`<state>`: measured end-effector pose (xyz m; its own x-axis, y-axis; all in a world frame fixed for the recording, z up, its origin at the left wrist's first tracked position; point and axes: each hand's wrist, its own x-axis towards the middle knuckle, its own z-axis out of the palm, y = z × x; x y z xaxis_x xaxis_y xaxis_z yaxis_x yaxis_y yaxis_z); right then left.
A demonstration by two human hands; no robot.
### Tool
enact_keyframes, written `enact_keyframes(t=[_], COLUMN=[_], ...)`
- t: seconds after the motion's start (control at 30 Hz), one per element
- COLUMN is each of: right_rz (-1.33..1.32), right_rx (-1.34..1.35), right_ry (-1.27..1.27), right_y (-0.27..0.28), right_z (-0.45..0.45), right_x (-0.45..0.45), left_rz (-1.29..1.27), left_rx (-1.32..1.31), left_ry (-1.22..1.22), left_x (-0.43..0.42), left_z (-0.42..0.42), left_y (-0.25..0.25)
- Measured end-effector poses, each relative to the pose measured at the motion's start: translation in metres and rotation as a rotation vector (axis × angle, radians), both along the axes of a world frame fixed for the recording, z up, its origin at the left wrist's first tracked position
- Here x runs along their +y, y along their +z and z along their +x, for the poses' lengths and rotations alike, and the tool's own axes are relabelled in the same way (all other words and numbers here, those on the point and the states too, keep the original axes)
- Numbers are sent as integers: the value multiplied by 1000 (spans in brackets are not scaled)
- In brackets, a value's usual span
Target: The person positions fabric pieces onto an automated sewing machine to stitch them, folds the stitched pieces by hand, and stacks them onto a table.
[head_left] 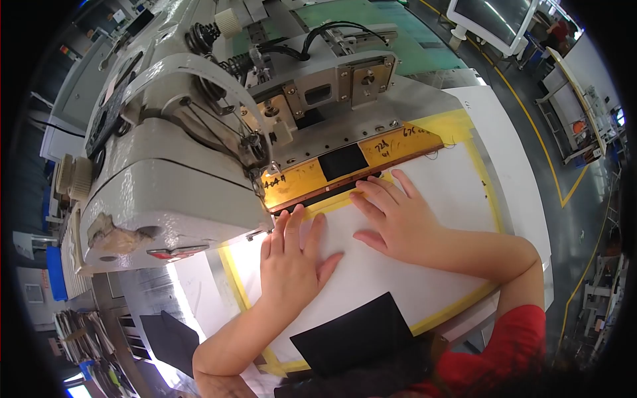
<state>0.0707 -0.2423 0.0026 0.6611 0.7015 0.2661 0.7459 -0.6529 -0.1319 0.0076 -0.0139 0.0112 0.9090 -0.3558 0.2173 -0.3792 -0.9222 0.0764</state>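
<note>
My left hand point(290, 265) lies on the white work surface point(424, 278), fingers stretched out and slightly apart. Its fingertips rest at the near edge of a narrow black strip point(318, 200), close to the sewing machine's head point(179, 192). To its right, my right hand point(398, 215) is spread flat, its fingertips at the strip's other end. Neither hand grips anything. Just beyond the strip sits a yellow template point(398, 149) with handwritten marks, showing a black rectangle point(342, 161) at its middle. A black fabric-like piece point(352, 331) lies nearer my body.
Yellow tape point(488, 179) borders the white surface. A metal clamp frame point(318, 93) stands behind the template. Another black piece point(171, 341) lies at the left. A monitor point(494, 23) stands at the far right, and a stack of folders or sheets point(86, 345) is at lower left.
</note>
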Motion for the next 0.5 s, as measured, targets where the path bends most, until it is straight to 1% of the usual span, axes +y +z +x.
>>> enact_keyframes(t=[0.13,0.5], right_rz=[-14,-49], right_rx=[6,-7], right_ry=[0,-9], right_y=[0,1], right_z=[-2,-3], right_x=[0,1], left_rz=[-4,-36], left_rx=[-27,-3], left_ry=[-9,-15], left_x=[1,2], left_z=[-2,-3], left_y=[-4,-5])
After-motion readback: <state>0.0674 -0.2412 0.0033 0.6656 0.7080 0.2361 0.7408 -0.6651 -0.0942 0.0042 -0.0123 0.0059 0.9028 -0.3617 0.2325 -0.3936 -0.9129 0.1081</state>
